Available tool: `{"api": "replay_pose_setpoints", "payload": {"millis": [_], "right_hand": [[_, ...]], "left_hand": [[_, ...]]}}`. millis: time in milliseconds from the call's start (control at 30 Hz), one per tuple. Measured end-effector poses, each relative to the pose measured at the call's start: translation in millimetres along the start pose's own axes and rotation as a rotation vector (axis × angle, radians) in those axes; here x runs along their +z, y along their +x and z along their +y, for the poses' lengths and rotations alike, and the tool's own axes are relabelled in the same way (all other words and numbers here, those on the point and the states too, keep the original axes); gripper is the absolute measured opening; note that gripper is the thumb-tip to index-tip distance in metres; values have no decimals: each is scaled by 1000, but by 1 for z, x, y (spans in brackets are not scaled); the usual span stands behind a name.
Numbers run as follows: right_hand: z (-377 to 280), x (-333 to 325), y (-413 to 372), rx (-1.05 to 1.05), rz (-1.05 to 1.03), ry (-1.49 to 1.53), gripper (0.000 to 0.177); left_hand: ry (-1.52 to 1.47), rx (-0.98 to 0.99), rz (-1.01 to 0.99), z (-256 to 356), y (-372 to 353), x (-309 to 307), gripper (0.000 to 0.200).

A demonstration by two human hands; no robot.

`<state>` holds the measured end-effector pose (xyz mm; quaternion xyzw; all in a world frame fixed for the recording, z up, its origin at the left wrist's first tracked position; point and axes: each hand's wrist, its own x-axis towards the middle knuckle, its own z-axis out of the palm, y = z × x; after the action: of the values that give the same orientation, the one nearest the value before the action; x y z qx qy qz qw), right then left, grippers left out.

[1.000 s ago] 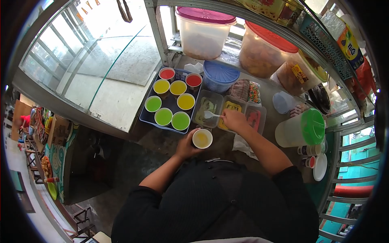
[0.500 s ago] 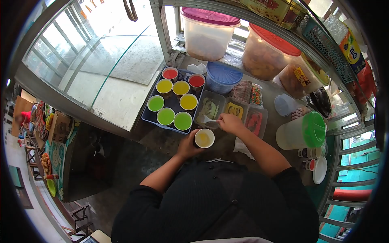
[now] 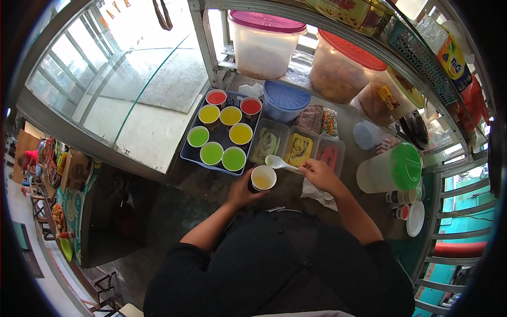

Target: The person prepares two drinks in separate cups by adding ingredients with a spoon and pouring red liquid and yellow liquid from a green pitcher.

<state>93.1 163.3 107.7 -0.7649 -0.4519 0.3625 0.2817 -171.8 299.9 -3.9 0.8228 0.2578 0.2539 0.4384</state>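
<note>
My left hand (image 3: 244,191) is wrapped round a paper cup (image 3: 263,179) with a little pale yellowish stuff at its bottom. A white spoon (image 3: 277,162) is pinched by its handle in my right hand (image 3: 319,176), its bowl just above the cup's far rim. Beyond the spoon lie three clear plastic tubs in a row: one with pale green contents (image 3: 266,145), one with yellow contents (image 3: 299,150) and one with red contents (image 3: 328,157). At the left, a blue tray (image 3: 221,165) carries several cups of red, yellow and green liquid (image 3: 233,158).
Behind the tubs stand a blue lidded container (image 3: 285,100) and a bag of colourful bits (image 3: 328,122). To the right are a green-lidded jug (image 3: 388,168), stacked cups (image 3: 402,196) and a white lid (image 3: 415,218). Large lidded tubs (image 3: 266,45) line the back shelf.
My right hand has moved right and toward me, bringing the spoon from over the green tub to beside the cup. The cup stays in my left hand, and the view has shifted slightly.
</note>
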Motion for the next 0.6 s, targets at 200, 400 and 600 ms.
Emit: {"api": "replay_pose_setpoints", "payload": {"millis": [200,400,600], "right_hand": [[-13,-14,-22,-19,-94,-28,30],[-21,-18,-22,9,-160,95,29],[-16,-26,-18,-18,-108,82,25]], "left_hand": [[22,3,-20,-3,0,1,87],[9,-2,-14,-6,-2,3,86],[14,-24,-35,-6,-2,2,83]]}}
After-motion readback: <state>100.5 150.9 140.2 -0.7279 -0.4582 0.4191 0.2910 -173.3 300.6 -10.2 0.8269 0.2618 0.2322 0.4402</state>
